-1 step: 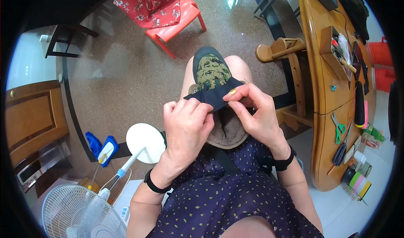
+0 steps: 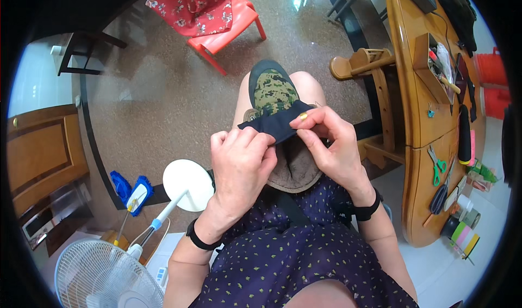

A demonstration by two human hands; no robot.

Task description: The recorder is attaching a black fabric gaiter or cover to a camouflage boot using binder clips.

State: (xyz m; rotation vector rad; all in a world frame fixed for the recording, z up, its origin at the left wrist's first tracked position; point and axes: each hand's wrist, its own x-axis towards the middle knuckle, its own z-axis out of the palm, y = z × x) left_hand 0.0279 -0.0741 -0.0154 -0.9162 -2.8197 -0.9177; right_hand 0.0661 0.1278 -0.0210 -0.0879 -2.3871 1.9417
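Observation:
A camouflage boot [image 2: 274, 90] with a dark toe rim lies across my lap, toe pointing away from me. Its grey-brown lining [image 2: 296, 169] shows at the near end. Over the middle runs a strip of black cloth [image 2: 276, 124]. My left hand [image 2: 242, 161] is closed on the left part of this strip, fingers curled over its near edge. At the strip's right end, thumb and forefinger of my right hand [image 2: 329, 145] pinch together on the edge. A small shiny gold-coloured spot [image 2: 303, 116] sits on a right finger. Anything finer between the fingertips is too small to make out.
To the right stands a wooden table [image 2: 418, 199] with green-handled scissors [image 2: 437, 166], a wooden box [image 2: 433, 68] of tools and a thread spool stack [image 2: 465, 240]. A fan [image 2: 103, 275], white round lamp [image 2: 188, 184] and blue mop [image 2: 141, 195] are left. Ahead stands a red chair [image 2: 231, 28].
My right thumb and forefinger have shifted very slightly at the cloth's edge. The boot and my left hand are practically as before.

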